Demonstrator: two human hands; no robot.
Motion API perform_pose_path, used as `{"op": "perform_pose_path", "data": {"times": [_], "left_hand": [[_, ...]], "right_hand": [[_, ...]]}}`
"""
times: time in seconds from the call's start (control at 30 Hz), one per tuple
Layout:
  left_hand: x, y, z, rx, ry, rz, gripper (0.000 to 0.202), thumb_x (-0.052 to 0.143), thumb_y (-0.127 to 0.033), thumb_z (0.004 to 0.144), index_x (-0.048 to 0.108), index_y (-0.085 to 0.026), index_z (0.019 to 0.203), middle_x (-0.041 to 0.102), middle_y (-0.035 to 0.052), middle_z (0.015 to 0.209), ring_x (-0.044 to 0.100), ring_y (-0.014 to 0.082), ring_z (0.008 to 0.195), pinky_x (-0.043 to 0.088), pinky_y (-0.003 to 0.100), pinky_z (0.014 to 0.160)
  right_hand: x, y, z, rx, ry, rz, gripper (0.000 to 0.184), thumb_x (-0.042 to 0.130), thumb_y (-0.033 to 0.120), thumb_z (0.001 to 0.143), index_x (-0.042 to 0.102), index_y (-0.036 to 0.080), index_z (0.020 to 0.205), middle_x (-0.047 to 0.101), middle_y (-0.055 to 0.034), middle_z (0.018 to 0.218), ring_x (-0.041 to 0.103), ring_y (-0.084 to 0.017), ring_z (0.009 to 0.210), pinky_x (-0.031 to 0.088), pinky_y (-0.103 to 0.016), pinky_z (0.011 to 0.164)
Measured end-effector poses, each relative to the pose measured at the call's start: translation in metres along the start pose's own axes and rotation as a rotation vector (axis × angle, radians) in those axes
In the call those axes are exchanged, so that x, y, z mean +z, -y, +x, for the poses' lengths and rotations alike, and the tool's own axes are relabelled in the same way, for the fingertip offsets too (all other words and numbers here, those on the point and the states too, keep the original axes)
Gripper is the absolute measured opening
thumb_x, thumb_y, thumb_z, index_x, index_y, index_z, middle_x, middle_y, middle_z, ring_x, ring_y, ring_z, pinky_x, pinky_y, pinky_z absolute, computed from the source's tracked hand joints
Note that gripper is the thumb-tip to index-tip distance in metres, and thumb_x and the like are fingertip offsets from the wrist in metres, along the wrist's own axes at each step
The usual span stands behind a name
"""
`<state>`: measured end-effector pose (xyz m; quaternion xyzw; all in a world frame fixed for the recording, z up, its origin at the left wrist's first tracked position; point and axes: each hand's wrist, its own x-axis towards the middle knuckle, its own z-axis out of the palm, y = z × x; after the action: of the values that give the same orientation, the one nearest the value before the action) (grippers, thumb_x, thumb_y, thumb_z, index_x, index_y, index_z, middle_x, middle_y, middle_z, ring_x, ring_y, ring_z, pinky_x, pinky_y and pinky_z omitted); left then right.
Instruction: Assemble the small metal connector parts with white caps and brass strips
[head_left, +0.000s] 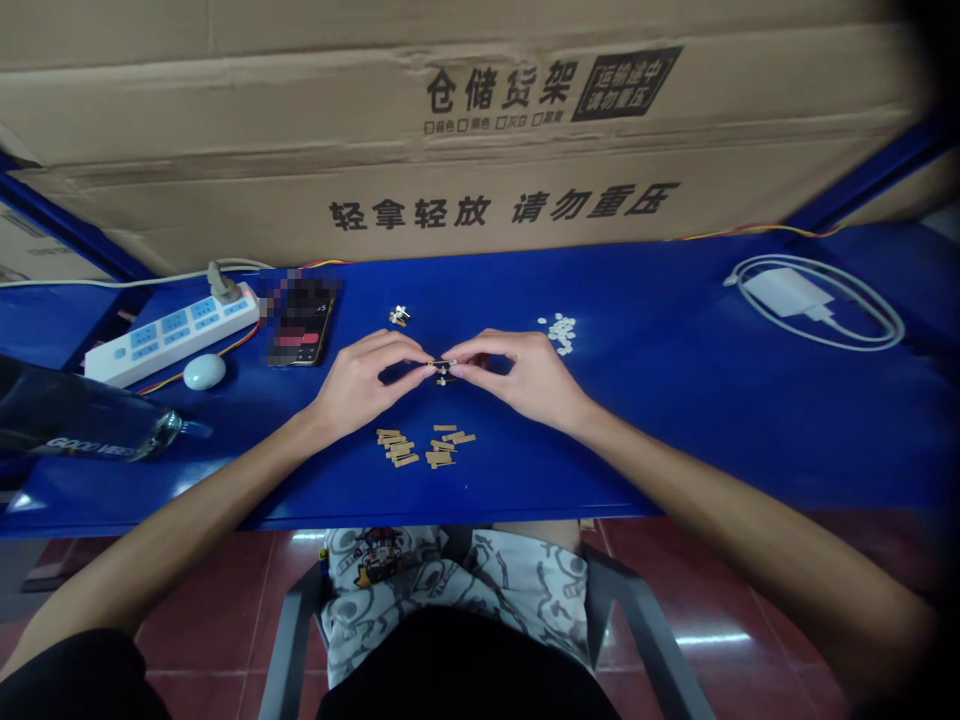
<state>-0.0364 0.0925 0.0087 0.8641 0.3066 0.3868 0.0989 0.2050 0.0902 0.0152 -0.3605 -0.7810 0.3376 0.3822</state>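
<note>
My left hand [367,382] and my right hand [521,375] meet above the blue steel shelf top [645,440]. Their fingertips pinch a small dark component [444,371] with pale metal bits, and the fingers hide most of it. Behind my left hand lies a small cluster of similar metal-and-white parts [400,316]. Loose white pellets [560,334] form a heap just beyond my right hand. Thin tan strips [424,447] lie in two loose groups in front of my hands, touching neither.
On the left are a white power strip [171,335], a pale computer mouse [204,371], a phone [300,320] and a dark bottle [82,420] lying on its side. A white charger with coiled cable [787,295] sits right. A large cardboard carton [225,130] stands behind.
</note>
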Motion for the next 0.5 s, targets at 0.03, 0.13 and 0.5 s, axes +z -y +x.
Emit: {"op": "perform_pose_path", "data": {"times": [0.03,0.13,0.5], "left_hand": [[0.0002,0.0008,-0.0002,-0.002,-0.004,0.005,0.013,0.068,-0.03,0.098,0.072,-0.018,0.098,0.076,0.0037,0.096,0.071,0.0153,0.089,0.056,0.032,0.086],[0.0,0.0023,-0.0002,-0.001,0.004,0.018,0.013,0.067,-0.03,0.098,0.072,-0.018,0.098,0.076,0.0044,0.096,0.07,0.016,0.089,0.055,0.032,0.087],[0.0,-0.0003,-0.0005,0.055,0.086,0.149,0.014,0.063,-0.029,0.101,0.072,-0.019,0.097,0.076,0.0026,0.095,0.068,0.016,0.085,0.051,0.032,0.081]], "right_hand": [[-0.0003,-0.0005,0.0001,0.0,-0.002,-0.008,0.014,0.07,0.032,0.092,0.079,0.026,0.101,0.078,-0.0025,0.098,0.071,-0.019,0.084,0.055,-0.036,0.081],[-0.0013,-0.0012,0.0005,0.009,-0.007,-0.038,0.012,0.071,0.03,0.092,0.079,0.027,0.101,0.079,-0.0014,0.099,0.072,-0.02,0.088,0.055,-0.037,0.083],[0.0003,-0.0018,-0.0007,-0.09,0.002,-0.213,0.009,0.072,0.03,0.093,0.078,0.025,0.097,0.079,-0.0009,0.094,0.073,-0.02,0.085,0.055,-0.035,0.081]]}}
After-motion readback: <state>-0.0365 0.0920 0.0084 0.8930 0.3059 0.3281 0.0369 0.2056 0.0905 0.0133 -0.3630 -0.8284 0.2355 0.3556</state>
